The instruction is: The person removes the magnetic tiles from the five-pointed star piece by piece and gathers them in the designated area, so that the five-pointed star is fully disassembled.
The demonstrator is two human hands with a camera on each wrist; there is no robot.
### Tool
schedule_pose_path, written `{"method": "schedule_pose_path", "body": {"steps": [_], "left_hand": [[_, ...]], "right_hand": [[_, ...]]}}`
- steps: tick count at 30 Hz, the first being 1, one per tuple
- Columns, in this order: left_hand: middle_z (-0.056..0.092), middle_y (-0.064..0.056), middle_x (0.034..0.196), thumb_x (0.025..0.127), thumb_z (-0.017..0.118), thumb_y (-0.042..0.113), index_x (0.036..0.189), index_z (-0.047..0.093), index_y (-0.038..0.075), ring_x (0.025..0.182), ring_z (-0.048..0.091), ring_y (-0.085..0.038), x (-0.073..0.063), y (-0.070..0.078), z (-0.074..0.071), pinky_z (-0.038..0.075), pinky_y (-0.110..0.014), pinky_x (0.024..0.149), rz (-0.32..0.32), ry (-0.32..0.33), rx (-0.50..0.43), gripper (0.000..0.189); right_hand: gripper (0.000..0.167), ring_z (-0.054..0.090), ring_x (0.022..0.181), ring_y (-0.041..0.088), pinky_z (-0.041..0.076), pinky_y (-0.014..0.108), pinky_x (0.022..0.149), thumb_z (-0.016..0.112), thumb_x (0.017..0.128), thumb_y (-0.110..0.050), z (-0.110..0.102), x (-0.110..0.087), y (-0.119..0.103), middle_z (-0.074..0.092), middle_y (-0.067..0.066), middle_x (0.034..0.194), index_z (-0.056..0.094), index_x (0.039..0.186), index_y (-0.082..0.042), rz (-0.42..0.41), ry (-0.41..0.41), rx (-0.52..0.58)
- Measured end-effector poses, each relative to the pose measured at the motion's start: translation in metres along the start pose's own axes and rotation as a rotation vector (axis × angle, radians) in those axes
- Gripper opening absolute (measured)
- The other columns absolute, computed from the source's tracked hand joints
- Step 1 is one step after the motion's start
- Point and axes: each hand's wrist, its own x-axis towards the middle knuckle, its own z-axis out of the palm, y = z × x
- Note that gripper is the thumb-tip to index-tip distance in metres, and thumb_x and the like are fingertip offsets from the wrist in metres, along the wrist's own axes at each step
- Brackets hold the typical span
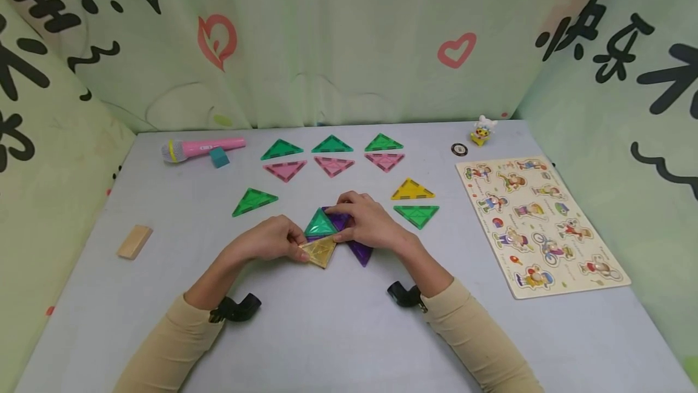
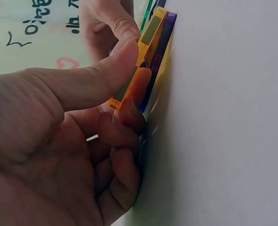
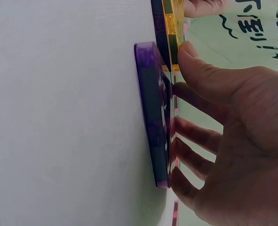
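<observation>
My left hand [image 1: 271,239] pinches a yellow translucent triangle tile [image 1: 322,252] between thumb and fingertips. In the left wrist view that yellow tile lies over a purple tile [image 2: 166,35], tilted slightly from it. Behind it, a green triangle tile [image 1: 319,225] sits in the same cluster, with purple tiles [image 1: 360,252] at its right. My right hand [image 1: 373,221] rests its fingers on the purple tiles, and partly hides them. In the right wrist view its thumb [image 3: 189,51] touches the yellow tile's corner, while the other fingers lie spread along the purple tile [image 3: 154,113].
Green tiles [image 1: 332,144] and pink tiles [image 1: 334,166] stand in rows behind the hands. One green tile [image 1: 254,201] lies left, a yellow tile [image 1: 413,189] right. Around them are a pink microphone [image 1: 204,148], teal block [image 1: 219,157], wooden block [image 1: 134,242], puzzle board [image 1: 480,223] and figurine [image 1: 482,131].
</observation>
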Motion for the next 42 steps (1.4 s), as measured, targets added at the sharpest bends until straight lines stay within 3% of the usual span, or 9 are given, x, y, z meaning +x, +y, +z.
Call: {"method": "schedule_pose_path", "body": {"steps": [7, 12, 17, 25, 34, 42], "left_hand": [[0.066, 0.0, 0.082, 0.085, 0.078, 0.017, 0.089, 0.077, 0.008, 0.077, 0.054, -0.014, 0.002, -0.007, -0.006, 0.043, -0.027, 0.068, 0.054, -0.046, -0.013, 0.01], [0.062, 0.001, 0.079, 0.085, 0.078, 0.014, 0.088, 0.076, 0.009, 0.074, 0.051, -0.014, 0.003, -0.014, -0.011, 0.04, -0.027, 0.065, 0.092, -0.069, -0.037, 0.007], [0.061, 0.0, 0.079, 0.084, 0.078, 0.01, 0.088, 0.076, 0.008, 0.075, 0.05, -0.016, 0.001, -0.016, -0.015, 0.038, -0.028, 0.064, 0.091, -0.078, -0.086, 0.005], [0.06, 0.0, 0.081, 0.084, 0.078, 0.011, 0.09, 0.077, 0.008, 0.077, 0.051, -0.016, 0.001, -0.017, -0.015, 0.038, -0.027, 0.064, 0.098, -0.081, -0.078, 0.007], [0.063, 0.001, 0.082, 0.085, 0.077, 0.014, 0.094, 0.077, 0.01, 0.077, 0.051, -0.016, -0.001, -0.02, -0.021, 0.041, -0.028, 0.067, 0.137, -0.125, -0.049, 0.009], [0.072, -0.001, 0.093, 0.087, 0.076, 0.016, 0.095, 0.079, 0.013, 0.086, 0.054, -0.018, -0.004, -0.024, -0.025, 0.046, -0.031, 0.074, 0.13, -0.09, -0.03, 0.009]], "right_hand": [[0.058, 0.045, 0.121, 0.027, 0.044, 0.043, 0.101, 0.079, 0.085, -0.035, -0.002, -0.002, 0.002, 0.051, 0.008, 0.138, 0.06, 0.138, -0.022, -0.016, -0.016, 0.018], [0.061, 0.044, 0.121, 0.027, 0.044, 0.043, 0.1, 0.08, 0.083, -0.035, -0.003, -0.002, 0.002, 0.05, 0.009, 0.139, 0.059, 0.139, -0.021, -0.028, -0.028, 0.024], [0.059, 0.044, 0.121, 0.027, 0.045, 0.042, 0.099, 0.078, 0.085, -0.036, -0.002, 0.0, 0.002, 0.05, 0.008, 0.139, 0.059, 0.139, -0.023, -0.026, -0.019, 0.008], [0.05, 0.047, 0.118, 0.025, 0.046, 0.041, 0.094, 0.075, 0.088, -0.035, 0.003, 0.001, -0.002, 0.053, 0.006, 0.136, 0.063, 0.135, -0.025, 0.019, 0.029, -0.03], [0.054, 0.048, 0.12, 0.026, 0.046, 0.045, 0.098, 0.078, 0.085, -0.037, 0.007, 0.002, -0.007, 0.053, 0.005, 0.136, 0.062, 0.136, -0.027, 0.067, 0.042, -0.1], [0.055, 0.048, 0.121, 0.026, 0.044, 0.045, 0.099, 0.077, 0.085, -0.041, 0.006, 0.001, -0.007, 0.052, 0.006, 0.137, 0.062, 0.136, -0.026, 0.059, 0.042, -0.077]]}}
